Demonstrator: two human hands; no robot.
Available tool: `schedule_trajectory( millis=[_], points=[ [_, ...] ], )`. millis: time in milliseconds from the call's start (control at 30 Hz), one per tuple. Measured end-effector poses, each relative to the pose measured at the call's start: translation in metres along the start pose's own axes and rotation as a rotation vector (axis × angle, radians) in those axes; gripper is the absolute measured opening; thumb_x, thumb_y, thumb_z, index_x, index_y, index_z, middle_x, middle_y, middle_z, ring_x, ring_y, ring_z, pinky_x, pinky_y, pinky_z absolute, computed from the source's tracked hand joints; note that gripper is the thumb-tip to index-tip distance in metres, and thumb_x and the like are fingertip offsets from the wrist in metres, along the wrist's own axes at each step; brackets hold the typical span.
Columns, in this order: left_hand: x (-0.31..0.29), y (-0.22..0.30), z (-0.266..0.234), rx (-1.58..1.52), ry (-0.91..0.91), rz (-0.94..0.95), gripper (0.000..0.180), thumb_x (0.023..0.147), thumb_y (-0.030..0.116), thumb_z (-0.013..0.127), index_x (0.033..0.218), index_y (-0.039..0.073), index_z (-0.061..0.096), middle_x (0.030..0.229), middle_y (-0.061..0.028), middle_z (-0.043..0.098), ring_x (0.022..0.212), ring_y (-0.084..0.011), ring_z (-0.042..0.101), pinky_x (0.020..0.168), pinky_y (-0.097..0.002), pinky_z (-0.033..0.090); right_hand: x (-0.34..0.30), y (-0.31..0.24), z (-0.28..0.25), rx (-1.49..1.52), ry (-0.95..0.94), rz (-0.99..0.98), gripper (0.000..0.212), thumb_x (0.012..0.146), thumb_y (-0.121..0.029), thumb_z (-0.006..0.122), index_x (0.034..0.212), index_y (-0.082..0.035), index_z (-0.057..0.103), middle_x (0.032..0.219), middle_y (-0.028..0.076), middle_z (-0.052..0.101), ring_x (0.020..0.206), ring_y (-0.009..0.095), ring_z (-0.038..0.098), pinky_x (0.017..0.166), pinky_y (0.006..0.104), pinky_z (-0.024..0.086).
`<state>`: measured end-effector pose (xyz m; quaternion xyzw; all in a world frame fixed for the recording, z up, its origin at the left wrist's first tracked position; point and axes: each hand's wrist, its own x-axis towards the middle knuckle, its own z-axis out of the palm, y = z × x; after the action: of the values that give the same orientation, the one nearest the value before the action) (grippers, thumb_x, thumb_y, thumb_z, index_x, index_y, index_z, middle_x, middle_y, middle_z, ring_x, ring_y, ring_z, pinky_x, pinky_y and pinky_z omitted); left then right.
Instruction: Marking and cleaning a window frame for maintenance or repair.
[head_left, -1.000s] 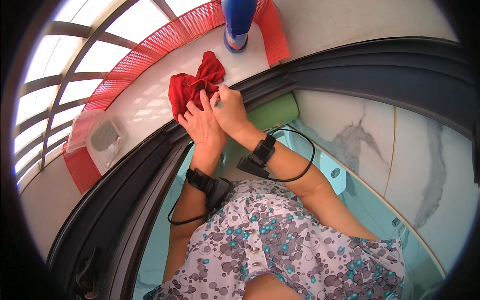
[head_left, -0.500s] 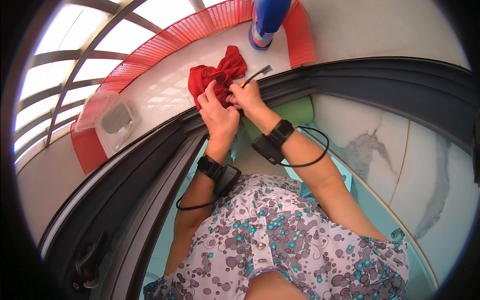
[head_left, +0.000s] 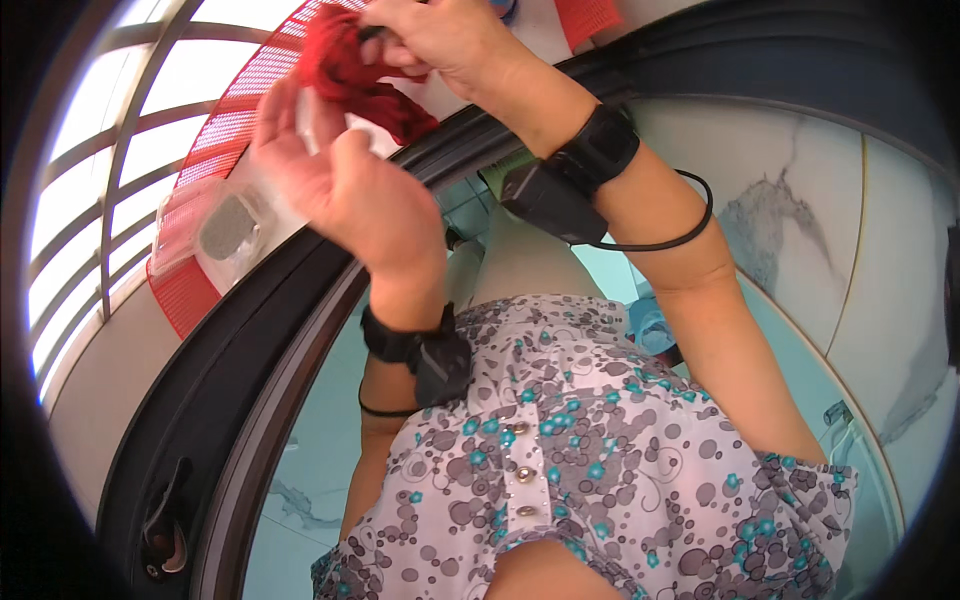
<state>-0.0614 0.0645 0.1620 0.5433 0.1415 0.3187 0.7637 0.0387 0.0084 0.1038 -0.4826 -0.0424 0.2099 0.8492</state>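
Red cloth, bunched over the pale ledge, beyond the left hand and against the right hand. At the left hand, fingers spread wide, blurred, apparently holding nothing; cannot tell about contact with the cloth. At the right hand, a narrow, curled grip, seemingly on the cloth, beside a dark thing too blurred to identify. Looks mid-handling: cloth gathered up, not laid flat, not let go. Around, left to right: window bars, red mesh, clear box on the glossy ledge, dark frame, grey-veined wall.
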Motion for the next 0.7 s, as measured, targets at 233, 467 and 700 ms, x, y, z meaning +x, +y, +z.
schedule_trajectory(
  millis=[233, 467, 700],
  points=[
    [-0.001, 0.020, -0.001, 0.002, 0.011, 0.250, 0.050, 0.074, -0.015, 0.038, 0.124, -0.010, 0.039, 0.130, -0.0268, 0.047, 0.125, -0.0364, 0.050, 0.110, -0.0449, 0.039, -0.014, -0.028, 0.015, 0.122, -0.201, -0.094, 0.022, 0.095, -0.011, 0.057, 0.075, -0.002, 0.061, 0.061, 0.004, 0.058, 0.045, 0.011, 0.051, 0.043, 0.0206, 0.038],
    [0.004, 0.000, -0.020, -0.017, -0.125, 0.277, 0.047, 0.077, -0.011, 0.038, 0.124, -0.009, 0.043, 0.125, -0.0233, 0.052, 0.120, -0.0324, 0.053, 0.110, -0.0448, 0.037, -0.016, -0.026, 0.011, -0.102, -0.129, -0.270, 0.026, 0.092, -0.025, 0.065, 0.095, 0.000, 0.071, 0.086, 0.006, 0.070, 0.076, 0.010, 0.064, 0.068, 0.0231, 0.051],
    [0.001, -0.005, -0.020, 0.046, -0.175, 0.350, 0.049, 0.076, -0.012, 0.041, 0.125, -0.011, 0.045, 0.127, -0.0212, 0.052, 0.123, -0.0305, 0.050, 0.111, -0.0430, 0.035, 0.003, -0.028, -0.008, -0.663, 0.101, -0.533, 0.018, 0.096, -0.014, 0.059, 0.090, 0.002, 0.066, 0.075, 0.006, 0.064, 0.068, 0.013, 0.062, 0.057, 0.0260, 0.049]
  ],
)
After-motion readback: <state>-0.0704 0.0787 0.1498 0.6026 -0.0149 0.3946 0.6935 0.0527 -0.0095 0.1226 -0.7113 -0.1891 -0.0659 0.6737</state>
